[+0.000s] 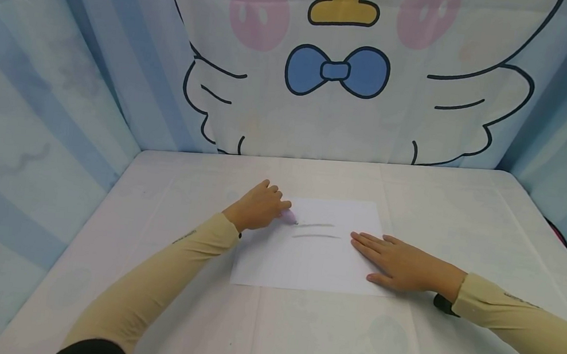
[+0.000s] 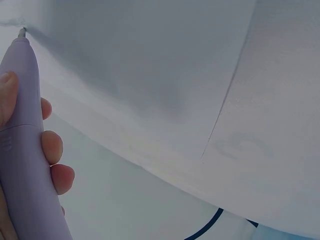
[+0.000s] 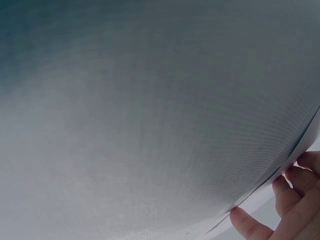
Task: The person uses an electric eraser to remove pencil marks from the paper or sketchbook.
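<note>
tool [image 2: 25, 180] — lavender, tapered, grey-tipped — is gripped by left hand [image 1: 255, 206], right hand [image 1: 401, 264] flat on paper [image 1: 305, 266].

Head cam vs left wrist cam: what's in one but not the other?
Head only: the right hand resting at the right side of the paper, both sleeves, and the blue bow tie on the backdrop.

Left wrist only: the seam around the purple pen and, below it, the small marks on the barrel.

Both: the left hand gripping that pen, its tip at the paper, and part of the table.
</note>
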The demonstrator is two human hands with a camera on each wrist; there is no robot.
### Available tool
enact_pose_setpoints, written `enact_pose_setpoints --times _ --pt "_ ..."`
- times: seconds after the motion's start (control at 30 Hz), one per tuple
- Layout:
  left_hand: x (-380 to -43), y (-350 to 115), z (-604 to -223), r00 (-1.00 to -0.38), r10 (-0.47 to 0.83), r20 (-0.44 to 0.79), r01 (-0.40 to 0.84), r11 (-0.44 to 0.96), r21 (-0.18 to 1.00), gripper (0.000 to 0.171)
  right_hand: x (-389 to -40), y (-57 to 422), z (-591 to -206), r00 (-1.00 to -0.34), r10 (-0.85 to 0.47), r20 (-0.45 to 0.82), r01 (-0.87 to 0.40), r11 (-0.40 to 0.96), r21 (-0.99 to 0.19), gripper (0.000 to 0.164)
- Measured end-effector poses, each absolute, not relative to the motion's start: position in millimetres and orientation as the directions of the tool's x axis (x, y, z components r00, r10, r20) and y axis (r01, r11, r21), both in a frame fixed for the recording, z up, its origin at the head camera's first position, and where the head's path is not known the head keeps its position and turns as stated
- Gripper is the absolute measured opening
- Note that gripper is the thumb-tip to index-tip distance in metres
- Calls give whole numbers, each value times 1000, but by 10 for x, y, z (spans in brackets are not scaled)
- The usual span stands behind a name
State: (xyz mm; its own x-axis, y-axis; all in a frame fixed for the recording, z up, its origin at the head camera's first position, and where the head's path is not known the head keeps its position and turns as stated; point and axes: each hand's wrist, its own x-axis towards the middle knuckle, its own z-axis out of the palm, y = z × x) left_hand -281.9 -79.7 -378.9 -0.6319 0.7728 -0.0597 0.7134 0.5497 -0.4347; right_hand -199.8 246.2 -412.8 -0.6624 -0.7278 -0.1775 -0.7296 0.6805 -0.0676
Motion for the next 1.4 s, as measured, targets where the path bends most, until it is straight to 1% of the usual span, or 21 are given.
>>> enact_pose_setpoints --times 0.23,0.57,0.83,1.1,1.27,1.4 --pt "-2816 -823 -3797 -633 771 -60 715 554 -427 23 -1994 2459 -4114 -667 -719 -196 -721 689 -74 69" --pt "-2778 -860 -3772 -654 750 -100 713 567 -412 25 -1990 2462 -4121 -667 -722 -186 -724 687 -68 70" --pt "-2738 -895 -3765 -641 763 -81 716 557 -420 23 -1998 2457 -4115 -665 -720 -201 -725 686 -59 70" --pt "-2759 -841 -3782 -627 777 -57 721 551 -420 23 -2001 2470 -4120 -664 -726 -180 -728 683 -68 71" --pt "-2781 -799 -3793 -632 774 -45 716 560 -416 23 -2007 2460 -4117 -667 -716 -206 -719 691 -77 70" --pt "-2788 -763 -3789 -621 783 -46 721 547 -424 23 -2001 2460 -4106 -670 -710 -218 -712 697 -83 70"
